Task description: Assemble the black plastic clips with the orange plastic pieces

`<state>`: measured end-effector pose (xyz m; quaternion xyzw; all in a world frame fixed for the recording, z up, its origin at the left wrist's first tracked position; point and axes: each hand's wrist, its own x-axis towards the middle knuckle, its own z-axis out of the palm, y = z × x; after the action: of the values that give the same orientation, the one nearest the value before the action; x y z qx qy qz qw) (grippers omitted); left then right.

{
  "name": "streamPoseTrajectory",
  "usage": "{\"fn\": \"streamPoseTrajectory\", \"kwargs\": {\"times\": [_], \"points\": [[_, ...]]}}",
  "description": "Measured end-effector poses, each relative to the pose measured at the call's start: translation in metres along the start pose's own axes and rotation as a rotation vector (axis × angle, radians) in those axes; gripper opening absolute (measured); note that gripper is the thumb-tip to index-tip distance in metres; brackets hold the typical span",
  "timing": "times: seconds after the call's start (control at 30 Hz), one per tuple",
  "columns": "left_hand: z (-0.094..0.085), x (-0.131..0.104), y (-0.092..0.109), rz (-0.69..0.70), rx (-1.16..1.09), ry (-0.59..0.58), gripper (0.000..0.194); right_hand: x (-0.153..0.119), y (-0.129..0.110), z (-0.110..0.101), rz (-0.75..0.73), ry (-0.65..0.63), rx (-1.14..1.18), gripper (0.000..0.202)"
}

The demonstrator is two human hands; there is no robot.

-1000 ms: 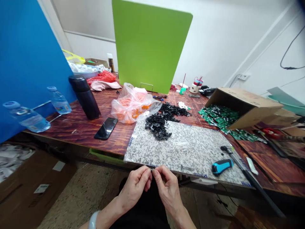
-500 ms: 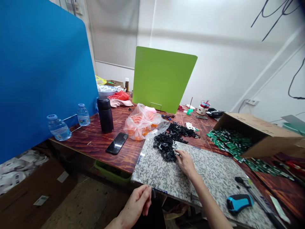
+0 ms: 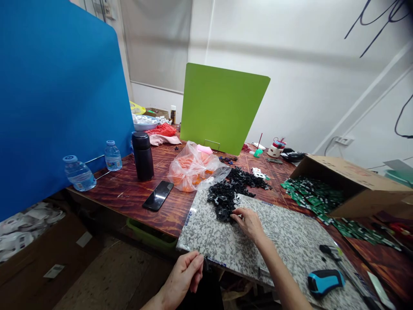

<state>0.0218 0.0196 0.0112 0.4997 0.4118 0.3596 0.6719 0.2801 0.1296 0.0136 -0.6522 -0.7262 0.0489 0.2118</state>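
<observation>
Left hand (image 3: 184, 274): just off the near edge of the speckled board (image 3: 222, 243), thumb and index pressed together, pinching a small black part (image 3: 206, 263) that sticks out past the fingertips. Right hand (image 3: 249, 223): over the board, fingertips at the near edge of the black parts pile (image 3: 222, 200). Can't tell if that grip has a piece. Pile lies partly on the board, partly on the wood worktop (image 3: 129, 196) behind it. Orange-filled clear bag (image 3: 190, 170) just left of pile, phone (image 3: 158, 196) near it. Blue-black handle (image 3: 325, 282) on the board, right side. Open carton (image 3: 358, 172) far right, green pieces (image 3: 311, 193) spilling out. 2 water bottles at left.
</observation>
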Motion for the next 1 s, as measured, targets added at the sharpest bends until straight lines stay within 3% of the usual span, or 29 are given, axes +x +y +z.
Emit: {"fn": "streamPoseTrajectory", "kwargs": {"times": [0.2,0.47,0.67,0.87,1.0], "points": [[-0.001,0.006,-0.002,-0.046,-0.101,0.005,0.053,-0.002,-0.005,0.000,0.032,0.064,0.071,0.022],[-0.001,0.008,0.000,-0.040,-0.157,-0.013,0.047,-0.004,-0.007,-0.014,0.116,0.276,0.123,0.025],[0.000,0.010,0.000,0.004,-0.094,0.008,0.047,-0.013,-0.018,-0.021,0.006,0.354,0.180,0.022],[0.001,0.009,0.007,-0.046,-0.145,0.012,0.043,-0.030,-0.030,-0.035,-0.089,0.452,0.160,0.019],[0.001,0.009,0.011,-0.072,-0.159,0.022,0.043,-0.039,-0.037,-0.037,-0.185,0.406,0.157,0.014]]}}
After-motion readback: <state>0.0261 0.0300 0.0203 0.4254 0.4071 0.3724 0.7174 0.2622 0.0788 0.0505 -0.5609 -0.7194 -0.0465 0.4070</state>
